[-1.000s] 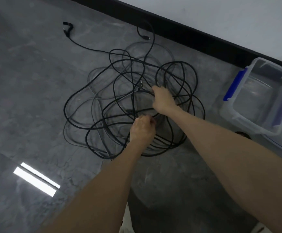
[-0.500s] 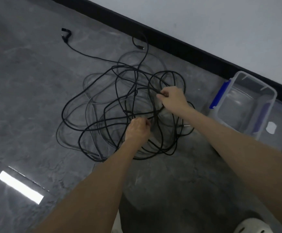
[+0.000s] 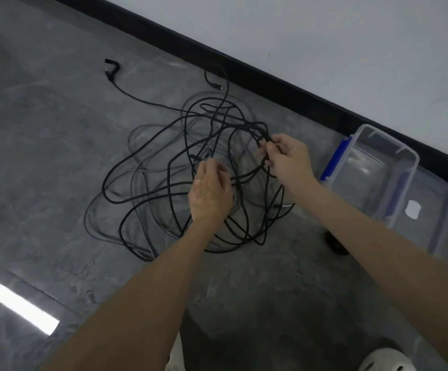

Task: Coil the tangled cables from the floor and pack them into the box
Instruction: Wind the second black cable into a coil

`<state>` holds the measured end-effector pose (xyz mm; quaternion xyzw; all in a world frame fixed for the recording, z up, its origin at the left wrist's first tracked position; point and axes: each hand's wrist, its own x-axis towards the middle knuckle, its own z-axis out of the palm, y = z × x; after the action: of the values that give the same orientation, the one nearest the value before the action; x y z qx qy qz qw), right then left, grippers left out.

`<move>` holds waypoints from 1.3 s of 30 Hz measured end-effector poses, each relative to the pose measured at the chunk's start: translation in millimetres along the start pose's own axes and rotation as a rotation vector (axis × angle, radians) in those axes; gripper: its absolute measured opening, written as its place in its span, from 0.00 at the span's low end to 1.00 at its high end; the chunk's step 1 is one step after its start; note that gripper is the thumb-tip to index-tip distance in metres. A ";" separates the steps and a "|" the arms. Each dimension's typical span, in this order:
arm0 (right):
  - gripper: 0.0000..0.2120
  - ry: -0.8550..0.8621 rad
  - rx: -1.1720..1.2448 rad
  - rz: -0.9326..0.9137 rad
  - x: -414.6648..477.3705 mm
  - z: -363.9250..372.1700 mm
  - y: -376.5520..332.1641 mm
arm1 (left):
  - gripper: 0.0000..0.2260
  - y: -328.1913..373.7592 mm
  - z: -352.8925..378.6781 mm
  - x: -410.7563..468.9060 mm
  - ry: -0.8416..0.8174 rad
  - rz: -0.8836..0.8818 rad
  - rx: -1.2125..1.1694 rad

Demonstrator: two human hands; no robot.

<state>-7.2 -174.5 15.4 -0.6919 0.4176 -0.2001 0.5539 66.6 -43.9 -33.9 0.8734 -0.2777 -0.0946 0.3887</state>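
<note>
On the grey floor [image 3: 57, 129], near the black baseboard [image 3: 271, 76], black cables [image 3: 188, 145] lie in one loose tangle, uncoiled. Right hand [image 3: 287, 159] pinches a strand at the tangle's right edge, raised. Left hand [image 3: 209, 191] has its fingers curled round strands mid-tangle. Clear box [image 3: 390, 140], blue latch, stands open-topped just right of the tangle.

We see black cables [image 3: 187, 140] with a dull, rubbery skin that does not shine. The grey floor [image 3: 57, 156] looks like smooth stone, and it is so shiny that a white light shows in it like in a mirror. The box [image 3: 386, 137] is clear, smooth plastic, with blue plastic clips [image 3: 334, 162]. The wall [image 3: 324, 36] is white and dull. The shoe [image 3: 386, 360] looks like white plastic with holes.
</note>
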 end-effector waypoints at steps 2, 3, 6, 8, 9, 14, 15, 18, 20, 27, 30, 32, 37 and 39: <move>0.13 0.003 0.006 -0.004 -3.5 -5.9 -6.7 | 0.06 5.8 -6.2 5.5 0.032 0.023 0.036; 0.13 0.004 0.014 0.000 -4.3 -9.3 -10.7 | 0.10 6.7 -9.3 8.0 0.041 0.018 0.084; 0.11 -0.002 0.024 -0.004 -6.2 -19.1 -22.9 | 0.15 4.3 -20.3 11.9 -0.030 -0.075 0.183; 0.11 -0.018 0.012 -0.026 -7.6 -25.4 -29.7 | 0.09 3.2 -27.9 11.7 -0.141 -0.069 0.179; 0.12 -0.019 0.005 -0.031 -8.4 -28.7 -33.0 | 0.08 4.9 -32.5 10.5 -0.168 -0.047 0.166; 0.07 -0.055 -0.183 0.084 -9.1 -37.6 -30.5 | 0.09 27.7 -63.6 13.7 -0.130 0.002 0.120; 0.07 -0.096 -0.245 0.127 -11.0 -36.8 -28.2 | 0.09 32.9 -68.8 16.5 -0.119 -0.004 0.144; 0.08 -0.167 -0.293 0.222 -20.4 -29.9 -25.6 | 0.09 49.5 -81.2 22.3 -0.108 -0.003 0.181; 0.07 -0.170 -0.301 0.239 -27.1 -22.4 -31.8 | 0.08 58.4 -85.1 20.1 -0.117 0.025 0.111; 0.14 -0.273 0.139 0.439 -46.7 14.1 -63.2 | 0.06 64.1 -82.1 -8.3 -0.424 0.173 0.058; 0.13 -0.200 -0.043 0.325 -49.0 21.2 -60.5 | 0.11 61.9 -81.6 -24.1 -0.370 0.140 -0.044; 0.10 -0.115 -0.104 0.304 -45.5 17.0 -56.0 | 0.18 65.9 -83.6 -27.8 -0.261 0.026 -0.112; 0.14 -0.204 -0.372 0.297 -42.7 -12.7 -43.0 | 0.33 93.0 -100.4 -4.6 -0.106 -0.412 -0.404; 0.20 -0.384 -0.380 0.328 -49.8 -20.0 -46.8 | 0.33 105.1 -109.8 5.3 -0.127 -0.507 -0.687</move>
<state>-33.8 -145.0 74.4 -0.7316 0.4411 0.1078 0.5085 69.7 -35.3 117.9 0.7264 -0.0300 -0.3275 0.6034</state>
